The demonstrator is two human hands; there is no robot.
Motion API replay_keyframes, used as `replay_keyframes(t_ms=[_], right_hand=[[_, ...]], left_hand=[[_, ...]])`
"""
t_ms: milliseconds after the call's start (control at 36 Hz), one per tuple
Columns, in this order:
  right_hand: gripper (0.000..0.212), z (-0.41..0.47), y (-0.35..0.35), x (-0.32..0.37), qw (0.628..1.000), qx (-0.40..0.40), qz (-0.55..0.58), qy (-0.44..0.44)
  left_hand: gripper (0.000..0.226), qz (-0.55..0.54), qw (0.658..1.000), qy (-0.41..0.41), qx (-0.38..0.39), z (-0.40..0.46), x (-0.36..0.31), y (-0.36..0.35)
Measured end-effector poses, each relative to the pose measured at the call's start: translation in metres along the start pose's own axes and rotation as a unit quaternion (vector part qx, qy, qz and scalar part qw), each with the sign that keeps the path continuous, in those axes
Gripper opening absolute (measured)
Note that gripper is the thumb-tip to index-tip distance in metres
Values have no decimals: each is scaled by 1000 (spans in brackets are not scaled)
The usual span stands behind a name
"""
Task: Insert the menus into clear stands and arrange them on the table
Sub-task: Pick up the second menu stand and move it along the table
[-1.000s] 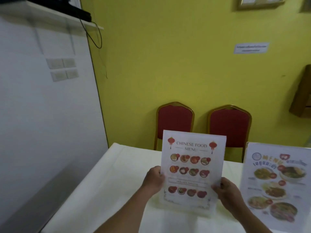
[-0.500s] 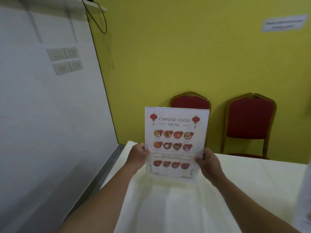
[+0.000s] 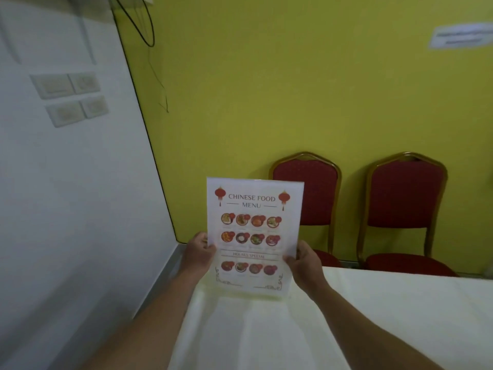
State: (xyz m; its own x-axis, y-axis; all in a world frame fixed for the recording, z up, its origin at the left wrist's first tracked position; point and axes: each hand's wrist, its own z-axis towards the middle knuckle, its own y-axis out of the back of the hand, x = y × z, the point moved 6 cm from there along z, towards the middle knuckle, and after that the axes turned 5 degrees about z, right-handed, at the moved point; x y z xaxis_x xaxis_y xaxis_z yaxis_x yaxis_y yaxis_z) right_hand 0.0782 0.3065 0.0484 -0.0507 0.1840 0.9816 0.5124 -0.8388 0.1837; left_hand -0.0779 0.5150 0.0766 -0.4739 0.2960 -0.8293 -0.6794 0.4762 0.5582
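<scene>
A clear stand holding the white "Chinese Food Menu" sheet (image 3: 253,233) stands upright at the far left corner of the white-clothed table (image 3: 373,316). Its base looks to be touching or just above the cloth. My left hand (image 3: 198,252) grips the stand's left edge and my right hand (image 3: 302,259) grips its right edge, both at mid height. The second menu stand is out of view.
Two red chairs with gold frames, one (image 3: 306,193) behind the menu and one (image 3: 405,198) to its right, stand against the yellow wall. A white wall with switch plates (image 3: 69,97) runs along the table's left side. The floor gap lies left of the table.
My hands have carried the menu stand leftward and away to the table's far left corner. My head turned left, so the other menu stand on the right left the view.
</scene>
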Motion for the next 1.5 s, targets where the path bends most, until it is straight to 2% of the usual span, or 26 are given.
replay_keyframes(t_ms=[722, 944, 1083, 1139, 1194, 1250, 1306, 1444, 1500], right_hand=[[21, 24, -17, -22, 1000, 8, -22, -14], [23, 21, -17, -22, 999, 7, -38, -13], [45, 9, -9, -15, 999, -10, -47, -2], [53, 2, 0, -14, 998, -25, -56, 0], [59, -7, 12, -13, 996, -44, -77, 0], [55, -17, 26, -11, 994, -54, -94, 3], [41, -29, 42, -8, 992, -57, -108, 3], [13, -66, 90, -9, 992, -74, -102, -12], [8, -85, 110, -14, 994, -66, -88, -25]], left_hand=[[12, -14, 999, 1, 34, 19, 25, -10], [21, -13, 999, 13, 39, 16, 26, -10], [44, -6, 998, 47, 44, 13, 31, -14], [43, -9, 998, 65, 23, 8, 33, -13], [33, 1, 997, 72, -16, -2, 33, -10], [19, 35, 996, 60, -52, -12, 30, -7], [13, 70, 996, 38, -51, -24, 25, -10], [21, 97, 995, -28, 15, -56, 4, -37], [24, 107, 992, -46, 43, -74, -7, -52]])
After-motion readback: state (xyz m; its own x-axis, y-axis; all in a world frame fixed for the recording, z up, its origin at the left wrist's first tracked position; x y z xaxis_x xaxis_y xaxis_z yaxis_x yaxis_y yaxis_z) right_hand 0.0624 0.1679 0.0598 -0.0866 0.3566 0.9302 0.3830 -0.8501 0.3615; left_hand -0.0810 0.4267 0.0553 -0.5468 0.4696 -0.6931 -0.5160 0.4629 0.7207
